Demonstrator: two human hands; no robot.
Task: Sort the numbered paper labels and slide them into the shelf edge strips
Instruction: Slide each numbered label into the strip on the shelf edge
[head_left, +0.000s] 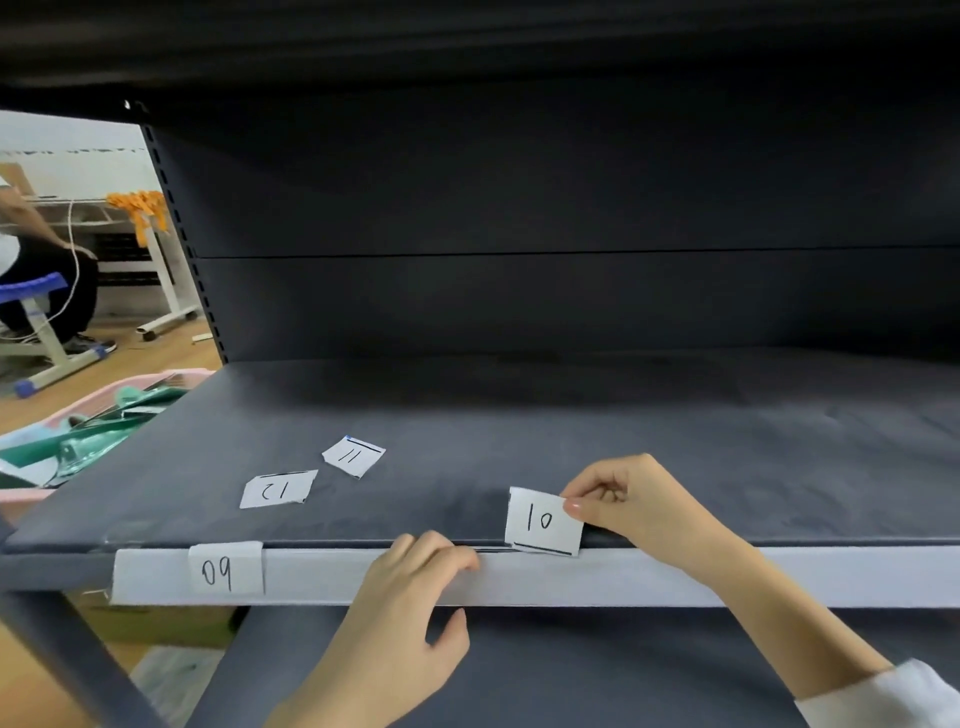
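My right hand (631, 501) pinches the paper label marked 10 (540, 521) by its right edge, with the label's bottom edge at the top of the clear shelf edge strip (597, 577). My left hand (410, 582) grips the strip just left of that label, its fingers curled over the strip's top lip and its thumb below. The label marked 09 (226, 569) sits inside the strip at the left. Two loose labels lie on the dark shelf (675, 457): the one marked 12 (278, 489) and the one marked 11 (354, 455).
A dark shelf back panel (519, 218) and an upper shelf close the space above. At the left, a pink basket (78, 410) holds green items. Beyond it a seated person (31, 249), a blue stool and a white table frame stand on the wooden floor.
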